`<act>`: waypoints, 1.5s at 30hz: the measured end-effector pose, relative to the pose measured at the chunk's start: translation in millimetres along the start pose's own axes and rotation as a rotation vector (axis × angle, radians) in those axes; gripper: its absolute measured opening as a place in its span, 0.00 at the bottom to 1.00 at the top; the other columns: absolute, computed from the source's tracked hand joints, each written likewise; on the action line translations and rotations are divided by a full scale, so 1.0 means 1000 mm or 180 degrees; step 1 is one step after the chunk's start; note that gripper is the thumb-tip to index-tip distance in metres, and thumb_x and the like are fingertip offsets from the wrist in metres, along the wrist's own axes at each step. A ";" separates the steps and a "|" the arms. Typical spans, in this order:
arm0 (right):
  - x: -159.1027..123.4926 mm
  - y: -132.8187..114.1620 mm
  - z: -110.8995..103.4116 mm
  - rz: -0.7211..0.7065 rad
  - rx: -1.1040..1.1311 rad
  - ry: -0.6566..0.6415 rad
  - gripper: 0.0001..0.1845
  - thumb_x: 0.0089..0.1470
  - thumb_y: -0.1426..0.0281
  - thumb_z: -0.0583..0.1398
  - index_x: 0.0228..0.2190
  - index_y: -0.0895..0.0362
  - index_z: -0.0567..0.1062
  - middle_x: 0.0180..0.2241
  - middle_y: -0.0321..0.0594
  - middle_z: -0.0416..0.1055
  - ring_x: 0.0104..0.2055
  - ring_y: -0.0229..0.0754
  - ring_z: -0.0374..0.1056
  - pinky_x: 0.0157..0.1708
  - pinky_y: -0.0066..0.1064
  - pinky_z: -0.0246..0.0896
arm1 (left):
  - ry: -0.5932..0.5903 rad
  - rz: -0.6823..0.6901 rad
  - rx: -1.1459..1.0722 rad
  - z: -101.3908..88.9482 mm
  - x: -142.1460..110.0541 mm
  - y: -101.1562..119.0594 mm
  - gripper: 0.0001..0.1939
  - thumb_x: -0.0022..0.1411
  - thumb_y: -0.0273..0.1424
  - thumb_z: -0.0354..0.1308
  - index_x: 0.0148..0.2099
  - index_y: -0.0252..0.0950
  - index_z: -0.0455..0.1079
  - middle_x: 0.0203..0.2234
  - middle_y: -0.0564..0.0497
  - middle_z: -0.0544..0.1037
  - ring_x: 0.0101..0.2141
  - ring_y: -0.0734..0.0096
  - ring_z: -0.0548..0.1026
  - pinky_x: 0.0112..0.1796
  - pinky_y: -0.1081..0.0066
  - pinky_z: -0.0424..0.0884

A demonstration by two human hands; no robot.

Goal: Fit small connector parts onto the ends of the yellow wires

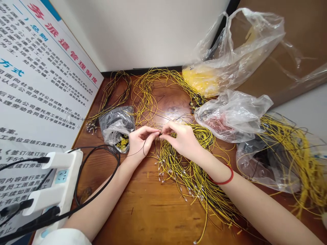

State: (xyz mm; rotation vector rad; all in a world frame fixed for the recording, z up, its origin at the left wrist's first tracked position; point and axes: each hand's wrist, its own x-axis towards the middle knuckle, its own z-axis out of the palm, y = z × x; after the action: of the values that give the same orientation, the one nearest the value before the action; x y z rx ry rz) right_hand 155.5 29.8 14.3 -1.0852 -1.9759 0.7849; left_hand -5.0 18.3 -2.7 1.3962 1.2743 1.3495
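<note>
My left hand (141,141) and my right hand (180,136) meet over the middle of the wooden table (133,200). Both pinch at a small dark piece (160,133) between their fingertips, too small to name; a thin dark wire loops by the left fingers. Under my right hand and forearm spreads a large bundle of yellow and black wires (201,136) with small pale connectors at many ends. Close to my left hand sits an opened plastic bag (117,122) holding yellow and black parts.
More wires (150,81) lie along the back, beside a clear bag of yellow pieces (204,78). At right are a clear bag with reddish contents (224,119), another plastic bag (265,166) and hanging yellow wires (306,170). A white power strip (68,183) with black cables stands at left.
</note>
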 end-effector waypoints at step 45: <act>-0.006 -0.003 0.020 0.0126 -0.0126 0.0378 0.04 0.55 0.74 0.54 0.28 0.56 0.65 0.26 0.35 0.65 0.28 0.36 0.60 0.31 0.30 0.55 | 0.0367 0.0005 -0.0374 0.001 0.002 0.001 0.17 0.49 0.31 0.67 0.42 0.33 0.70 0.29 0.49 0.81 0.32 0.69 0.81 0.34 0.72 0.79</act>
State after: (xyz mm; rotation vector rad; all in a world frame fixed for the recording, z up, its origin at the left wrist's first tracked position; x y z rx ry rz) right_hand 140.1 20.4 4.1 -1.1703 -1.8826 0.6884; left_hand -3.9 20.5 -1.7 1.2549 1.2468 1.4997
